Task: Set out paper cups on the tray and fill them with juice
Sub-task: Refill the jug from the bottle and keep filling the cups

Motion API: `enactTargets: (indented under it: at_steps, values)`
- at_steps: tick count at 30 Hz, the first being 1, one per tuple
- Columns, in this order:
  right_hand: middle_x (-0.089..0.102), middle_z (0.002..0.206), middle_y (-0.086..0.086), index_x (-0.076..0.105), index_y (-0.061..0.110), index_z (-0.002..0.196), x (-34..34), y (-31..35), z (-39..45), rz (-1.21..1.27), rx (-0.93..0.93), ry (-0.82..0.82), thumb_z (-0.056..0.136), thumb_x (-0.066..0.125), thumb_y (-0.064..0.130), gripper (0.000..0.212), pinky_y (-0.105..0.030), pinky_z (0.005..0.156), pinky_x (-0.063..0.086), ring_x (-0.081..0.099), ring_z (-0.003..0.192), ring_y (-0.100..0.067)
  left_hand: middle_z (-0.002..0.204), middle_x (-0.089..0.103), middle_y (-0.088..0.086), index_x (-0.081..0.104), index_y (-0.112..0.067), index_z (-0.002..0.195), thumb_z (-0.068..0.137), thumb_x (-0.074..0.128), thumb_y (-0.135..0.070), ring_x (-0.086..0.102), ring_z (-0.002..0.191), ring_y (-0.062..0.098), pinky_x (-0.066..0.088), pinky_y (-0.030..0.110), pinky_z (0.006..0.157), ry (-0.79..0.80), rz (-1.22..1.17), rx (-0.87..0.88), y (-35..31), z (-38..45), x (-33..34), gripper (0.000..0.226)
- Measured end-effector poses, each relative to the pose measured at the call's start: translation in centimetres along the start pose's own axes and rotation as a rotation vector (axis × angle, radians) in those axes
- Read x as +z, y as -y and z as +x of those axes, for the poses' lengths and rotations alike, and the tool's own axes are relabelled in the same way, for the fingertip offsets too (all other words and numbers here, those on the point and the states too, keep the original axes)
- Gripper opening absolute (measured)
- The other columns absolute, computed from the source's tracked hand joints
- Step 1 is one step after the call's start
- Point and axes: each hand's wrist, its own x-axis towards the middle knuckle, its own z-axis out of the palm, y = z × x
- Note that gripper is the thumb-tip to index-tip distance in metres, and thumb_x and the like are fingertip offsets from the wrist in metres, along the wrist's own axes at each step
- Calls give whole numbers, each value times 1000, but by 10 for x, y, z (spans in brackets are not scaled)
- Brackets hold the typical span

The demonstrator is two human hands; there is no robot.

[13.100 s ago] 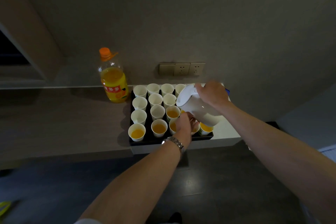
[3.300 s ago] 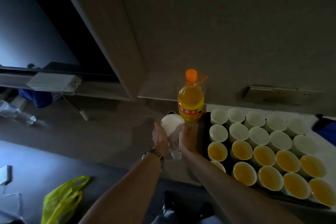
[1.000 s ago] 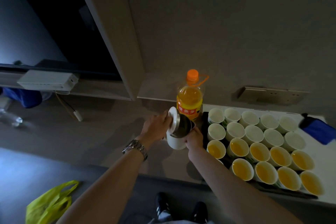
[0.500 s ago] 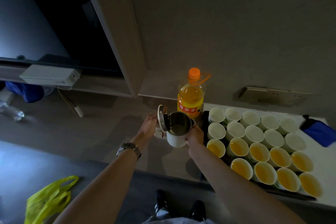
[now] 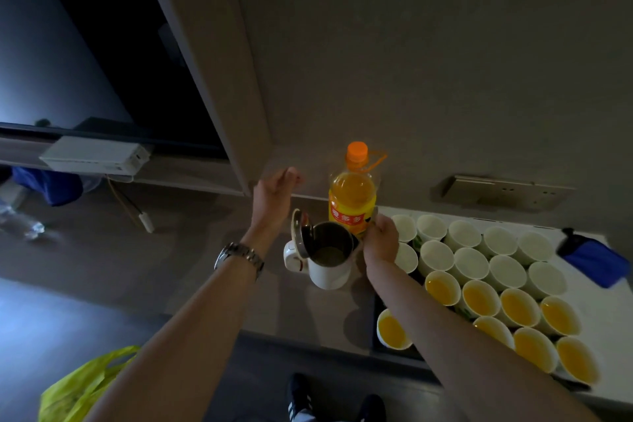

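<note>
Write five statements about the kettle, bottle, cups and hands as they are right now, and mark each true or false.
1. The white kettle has its lid open. True.
2. The juice bottle has no cap. False: an orange cap is on it.
3. Every paper cup on the tray holds juice. False: the far rows are empty; only the near cups hold juice.
4. The left hand holds nothing. True.
5. The right hand is lifting a cup from the tray. False: it rests beside the kettle, at the bottle's base.
</note>
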Motion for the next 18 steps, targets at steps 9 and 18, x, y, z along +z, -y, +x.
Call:
enactTargets:
  at_steps: [9, 18]
  values:
    - [52, 142, -7, 47, 15, 143, -10, 74, 29, -154, -254, 52, 77, 78, 26, 73, -41, 112, 40, 48, 133, -24, 111, 69, -2, 66, -16, 118, 97, 62, -17, 63, 96, 4, 51, 20, 85, 220, 310, 356, -55, 52, 59, 22]
    - [63, 116, 4, 58, 33, 110, 7, 100, 57, -242, -386, 181, 46, 87, 52, 72, -42, 101, 49, 59, 111, -17, 140, 61, 9, 58, -15, 142, 95, 68, -24, 56, 129, 24, 39, 27, 102, 504, 699, 416, -57, 94, 79, 49]
